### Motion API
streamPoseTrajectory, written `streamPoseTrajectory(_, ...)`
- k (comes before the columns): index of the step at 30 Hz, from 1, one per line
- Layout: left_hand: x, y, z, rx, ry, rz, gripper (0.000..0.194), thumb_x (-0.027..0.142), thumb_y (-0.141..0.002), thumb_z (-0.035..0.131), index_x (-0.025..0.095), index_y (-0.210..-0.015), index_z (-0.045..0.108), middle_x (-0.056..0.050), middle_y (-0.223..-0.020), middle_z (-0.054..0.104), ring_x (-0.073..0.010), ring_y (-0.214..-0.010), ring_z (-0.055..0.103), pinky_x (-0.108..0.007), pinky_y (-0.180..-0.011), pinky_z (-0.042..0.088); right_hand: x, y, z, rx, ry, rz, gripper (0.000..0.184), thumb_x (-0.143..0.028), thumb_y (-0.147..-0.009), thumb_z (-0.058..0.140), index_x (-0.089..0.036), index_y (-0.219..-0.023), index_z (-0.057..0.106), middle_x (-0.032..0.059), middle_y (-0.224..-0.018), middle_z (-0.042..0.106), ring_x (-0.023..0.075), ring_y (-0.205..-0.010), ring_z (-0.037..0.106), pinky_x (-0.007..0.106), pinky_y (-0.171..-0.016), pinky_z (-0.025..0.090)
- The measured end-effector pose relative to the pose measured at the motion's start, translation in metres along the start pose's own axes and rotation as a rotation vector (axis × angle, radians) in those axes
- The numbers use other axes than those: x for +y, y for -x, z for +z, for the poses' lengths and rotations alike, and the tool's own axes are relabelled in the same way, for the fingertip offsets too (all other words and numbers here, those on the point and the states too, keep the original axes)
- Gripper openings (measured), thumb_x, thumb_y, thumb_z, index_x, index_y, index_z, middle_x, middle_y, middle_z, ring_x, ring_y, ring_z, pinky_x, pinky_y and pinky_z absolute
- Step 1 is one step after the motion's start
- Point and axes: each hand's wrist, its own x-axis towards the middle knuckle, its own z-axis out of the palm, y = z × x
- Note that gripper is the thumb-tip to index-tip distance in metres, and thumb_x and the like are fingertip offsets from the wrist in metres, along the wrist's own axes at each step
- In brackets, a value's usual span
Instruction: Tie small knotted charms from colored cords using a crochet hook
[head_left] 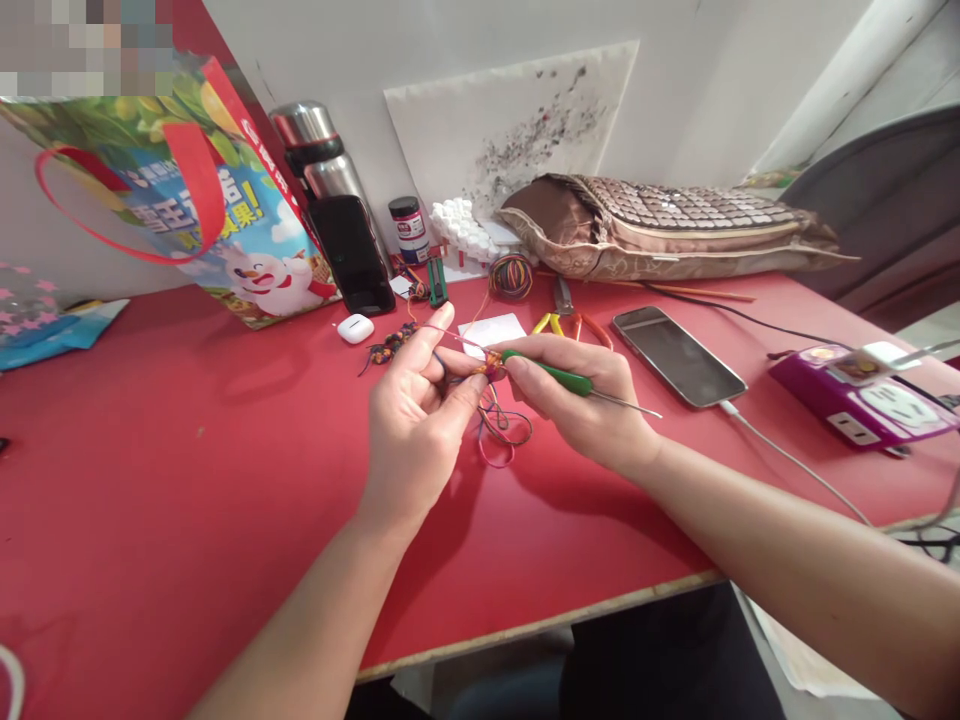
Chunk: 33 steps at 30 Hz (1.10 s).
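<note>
My left hand pinches a small piece of multicoloured crochet work between thumb and fingers. A strand of yarn runs up over its raised index finger. My right hand grips a crochet hook with a green handle, whose thin metal shaft points out to the right. The hook's working tip is hidden at the crochet piece. Loose coloured yarn ends dangle in loops below both hands. Behind them lies a ball of multicoloured yarn. A dark knotted multicoloured piece rests beyond my left hand.
Behind my hands are a white earphone case, an upright black phone, a steel flask, a small jar and pliers. Rightward lie another phone on a cable and a purple power strip. A bag stands left.
</note>
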Motion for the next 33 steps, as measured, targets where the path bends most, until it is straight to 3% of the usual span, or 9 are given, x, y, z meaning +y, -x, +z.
streamPoseTrajectory(8,0.001,0.002,0.001,0.005,-0.012,0.002,0.065,0.013,-0.079,0.084,0.019,-0.142,0.069,0.000,-0.080,0.072,-0.0189,-0.085,0.072,-0.030,-0.082,0.059,-0.002,0.003,-0.001,0.056,0.004,-0.039,0.015,-0.031,-0.093,0.078,-0.024,-0.107,0.080,0.0034,-0.085,0.073,0.0161,-0.072,0.065,0.030,-0.062,0.053)
streamPoseTrajectory(19,0.000,0.000,0.001,-0.003,-0.007,-0.011,0.053,0.017,-0.081,0.086,0.021,-0.132,0.074,0.002,-0.082,0.074,-0.0154,-0.085,0.070,-0.028,-0.086,0.058,-0.009,0.001,-0.007,-0.010,0.195,-0.160,0.020,-0.018,-0.097,0.063,-0.021,-0.106,0.081,0.0049,-0.086,0.078,0.0148,-0.068,0.067,0.030,-0.064,0.053)
streamPoseTrajectory(26,-0.002,-0.002,0.004,0.043,0.124,-0.111,0.063,0.014,-0.073,0.090,0.023,-0.133,0.073,0.005,-0.077,0.072,-0.0119,-0.078,0.069,-0.024,-0.082,0.057,0.002,0.005,0.001,0.016,0.226,-0.231,0.019,-0.020,-0.102,0.061,-0.020,-0.114,0.076,0.0057,-0.090,0.076,0.0149,-0.073,0.067,0.030,-0.072,0.056)
streamPoseTrajectory(30,-0.002,-0.005,0.002,0.063,0.295,-0.220,0.052,0.008,-0.069,0.090,0.018,-0.118,0.076,0.005,-0.074,0.073,-0.0089,-0.071,0.068,-0.021,-0.078,0.057,0.007,0.010,0.011,0.082,0.119,-0.131,0.020,-0.027,-0.103,0.064,-0.023,-0.119,0.075,0.0040,-0.091,0.072,0.0148,-0.073,0.064,0.030,-0.068,0.055)
streamPoseTrajectory(33,0.003,-0.009,-0.002,0.003,0.363,-0.276,0.049,0.005,-0.066,0.091,0.016,-0.112,0.078,0.005,-0.073,0.072,-0.0094,-0.072,0.070,-0.020,-0.077,0.058,0.006,0.008,0.011,0.044,-0.201,-0.025,0.019,-0.030,-0.102,0.068,-0.023,-0.118,0.076,0.0000,-0.083,0.068,0.0107,-0.063,0.059,0.026,-0.060,0.052)
